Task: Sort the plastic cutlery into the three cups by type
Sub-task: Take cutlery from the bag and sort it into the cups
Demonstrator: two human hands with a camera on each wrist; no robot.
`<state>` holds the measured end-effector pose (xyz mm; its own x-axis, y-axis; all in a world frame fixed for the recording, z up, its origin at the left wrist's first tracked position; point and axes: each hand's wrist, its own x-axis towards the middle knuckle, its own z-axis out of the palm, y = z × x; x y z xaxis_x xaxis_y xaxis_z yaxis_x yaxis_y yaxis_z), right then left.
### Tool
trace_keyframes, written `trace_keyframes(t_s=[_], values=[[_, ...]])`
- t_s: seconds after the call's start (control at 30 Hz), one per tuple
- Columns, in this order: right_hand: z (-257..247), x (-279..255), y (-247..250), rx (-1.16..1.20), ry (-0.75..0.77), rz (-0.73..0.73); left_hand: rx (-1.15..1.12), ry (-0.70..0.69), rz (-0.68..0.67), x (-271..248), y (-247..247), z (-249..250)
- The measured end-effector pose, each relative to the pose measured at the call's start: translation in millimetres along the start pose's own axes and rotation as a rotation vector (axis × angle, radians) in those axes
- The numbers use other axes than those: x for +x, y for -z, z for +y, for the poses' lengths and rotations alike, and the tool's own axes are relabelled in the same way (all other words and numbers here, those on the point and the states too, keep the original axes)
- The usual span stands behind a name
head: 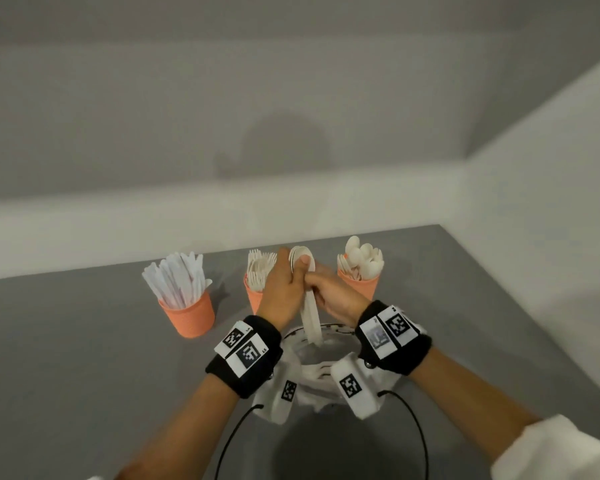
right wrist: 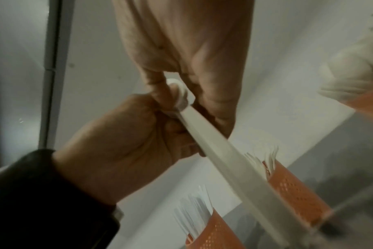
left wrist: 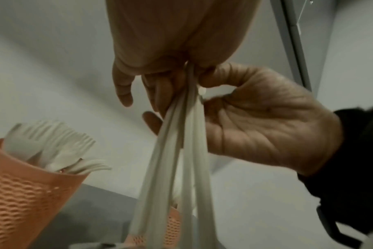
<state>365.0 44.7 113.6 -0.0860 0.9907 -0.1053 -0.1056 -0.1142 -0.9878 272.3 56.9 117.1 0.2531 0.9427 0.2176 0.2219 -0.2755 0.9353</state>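
Both hands hold a bundle of spoons [head: 307, 299] above the table, bowls up, handles hanging down: left hand [head: 284, 289] wrapped round the bowls, right hand [head: 336, 294] pinching the stems. The spoon cup [head: 359, 285] stands just beside the right hand, which is nearer; the bundle's long axis is near vertical.

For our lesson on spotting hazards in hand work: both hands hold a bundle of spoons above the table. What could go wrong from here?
1. The spoons fan apart below the grip in the left wrist view; one could slip out as the left hand and right hand regroup them.
2. The spoon cup already looks crowded, so adding a bundle might tip it or push spoons out.
3. The fork cup stands close beside the hands and could be knocked.
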Motion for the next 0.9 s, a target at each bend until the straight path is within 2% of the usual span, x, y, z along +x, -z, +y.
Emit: trace_keyframes(t_s=[0.1, 0.2, 0.3, 0.4, 0.5, 0.67, 0.9], values=[[-3, -3, 16, -0.061, 0.025, 0.060, -0.102, 0.052, -0.063, -3, -6, 6], [-8, 1, 50, 0.172, 0.061, 0.287, -0.079, 0.039, -0.079, -10, 1, -11], [-22, 8, 88, 0.370, 0.180, 0.476, 0.052, 0.057, -0.120, -27, 9, -39], [-36, 19, 114, 0.389, 0.293, 0.554, 0.242, 0.119, -0.123, -49, 11, -65], [-37, 36, 122, 0.383, 0.313, 0.537, 0.327, 0.178, -0.144, -66, 7, -84], [-23, 58, 118, 0.414, 0.240, 0.430, 0.320, 0.239, -0.112, -75, 1, -96], [-5, 76, 130, 0.196, 0.092, 0.347, 0.321, 0.215, -0.110, -73, -1, -101]])
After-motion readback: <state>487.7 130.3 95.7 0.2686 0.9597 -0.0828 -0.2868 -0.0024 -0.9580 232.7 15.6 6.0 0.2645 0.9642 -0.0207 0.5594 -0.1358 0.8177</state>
